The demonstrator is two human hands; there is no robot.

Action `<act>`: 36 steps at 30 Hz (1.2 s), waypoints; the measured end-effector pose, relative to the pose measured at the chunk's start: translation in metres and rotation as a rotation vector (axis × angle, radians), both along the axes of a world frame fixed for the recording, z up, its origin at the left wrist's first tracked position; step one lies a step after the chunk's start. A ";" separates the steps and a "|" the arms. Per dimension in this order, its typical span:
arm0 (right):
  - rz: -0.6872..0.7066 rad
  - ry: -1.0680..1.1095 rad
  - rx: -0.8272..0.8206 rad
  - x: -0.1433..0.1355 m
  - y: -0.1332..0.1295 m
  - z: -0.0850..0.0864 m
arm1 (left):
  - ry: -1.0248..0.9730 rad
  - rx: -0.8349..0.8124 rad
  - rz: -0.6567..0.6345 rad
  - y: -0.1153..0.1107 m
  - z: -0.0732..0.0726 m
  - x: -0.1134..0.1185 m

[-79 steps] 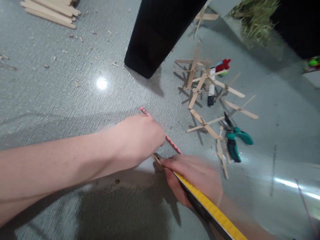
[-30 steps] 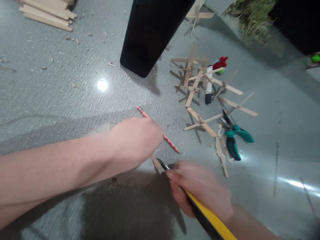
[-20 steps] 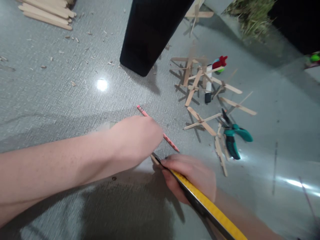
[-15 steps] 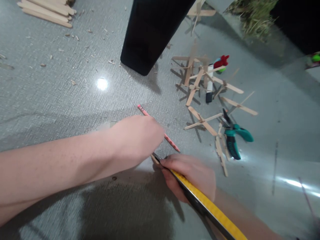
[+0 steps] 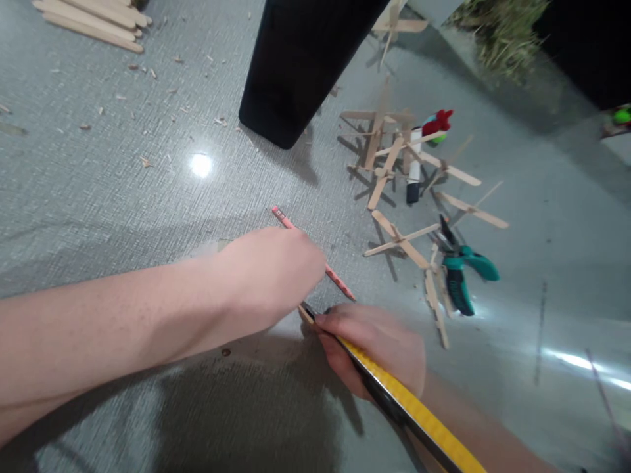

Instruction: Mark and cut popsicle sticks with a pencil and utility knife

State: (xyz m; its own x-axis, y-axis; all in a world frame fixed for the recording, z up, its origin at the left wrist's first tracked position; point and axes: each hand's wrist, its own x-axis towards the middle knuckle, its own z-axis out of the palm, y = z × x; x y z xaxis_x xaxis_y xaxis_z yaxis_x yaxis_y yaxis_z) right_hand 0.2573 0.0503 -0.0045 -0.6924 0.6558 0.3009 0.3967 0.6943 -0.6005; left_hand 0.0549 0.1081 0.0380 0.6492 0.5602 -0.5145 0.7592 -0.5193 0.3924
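Since a second earlier, the right hand point(image 5: 379, 351) had slid back up so that the yellow ruler point(image 5: 419, 420) again lay against the wooden stick point(image 5: 306, 316); the left hand point(image 5: 271, 276) had barely shifted. In the head view, no writing could be read on the ruler. The left fingers were closed on the stick's end, with the red pencil point(image 5: 315, 256) lying under them. The right fingers pressed the ruler down, its tip touching the stick. The teal pliers point(image 5: 461, 276) lay well apart.
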 end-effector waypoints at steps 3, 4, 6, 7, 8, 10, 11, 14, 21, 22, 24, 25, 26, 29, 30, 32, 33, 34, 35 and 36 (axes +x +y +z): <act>-0.003 -0.008 0.007 0.000 -0.001 0.001 | -0.010 0.002 0.003 -0.001 -0.001 0.000; -0.003 -0.008 0.009 0.000 -0.001 0.001 | -0.013 0.000 0.010 -0.001 -0.002 0.000; 0.004 -0.010 0.006 0.001 -0.001 0.002 | -0.016 -0.010 0.022 -0.001 -0.003 0.000; 0.003 -0.012 0.006 0.001 -0.001 0.003 | -0.018 -0.013 0.024 -0.001 -0.003 0.000; 0.002 -0.011 0.007 0.001 -0.001 0.003 | -0.019 -0.014 0.024 -0.001 -0.003 0.000; 0.010 -0.004 0.012 0.001 0.000 0.002 | -0.017 -0.014 0.021 -0.002 -0.003 0.001; 0.009 0.000 0.011 0.001 0.000 0.002 | -0.011 -0.014 0.021 -0.001 -0.002 0.001; 0.006 0.010 0.000 0.000 0.000 0.001 | 0.004 -0.015 0.014 -0.001 -0.001 0.001; 0.016 0.012 -0.008 0.002 -0.001 -0.001 | 0.020 -0.022 0.012 0.002 0.004 0.001; 0.033 0.012 -0.015 0.002 -0.001 -0.001 | 0.019 -0.028 0.015 0.001 0.004 0.001; 0.076 0.011 -0.025 0.003 0.000 0.000 | 0.011 -0.033 0.026 0.001 0.004 0.001; 0.096 0.015 -0.026 0.003 0.000 0.000 | 0.006 -0.035 0.033 0.001 0.004 0.001; 0.121 0.022 -0.033 0.003 0.001 0.001 | -0.001 -0.036 0.038 0.000 0.003 0.001; 0.168 0.049 -0.076 0.003 0.000 0.001 | -0.012 -0.041 0.054 -0.001 0.002 0.001; 0.174 0.050 -0.085 0.004 0.000 0.001 | -0.011 -0.046 0.059 -0.001 0.002 0.001; 0.157 0.043 -0.080 0.006 -0.002 0.000 | -0.006 -0.050 0.069 -0.002 0.001 0.002; 0.139 0.040 -0.067 0.007 -0.002 -0.001 | 0.001 -0.050 0.074 -0.002 0.002 0.002; 0.125 0.039 -0.059 0.008 -0.003 -0.001 | 0.004 -0.045 0.078 -0.002 0.002 0.002; 0.118 0.041 -0.054 0.008 -0.004 -0.002 | 0.009 -0.040 0.084 -0.002 0.002 0.002; 0.112 0.041 -0.053 0.009 -0.004 -0.002 | 0.014 -0.036 0.088 -0.002 0.002 0.002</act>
State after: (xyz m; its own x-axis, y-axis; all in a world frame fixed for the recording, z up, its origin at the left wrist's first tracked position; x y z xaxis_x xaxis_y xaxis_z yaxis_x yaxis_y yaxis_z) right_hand 0.2662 0.0464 -0.0065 -0.7502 0.5905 0.2974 0.2925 0.6999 -0.6517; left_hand 0.0567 0.1066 0.0399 0.5907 0.5962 -0.5437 0.8069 -0.4360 0.3986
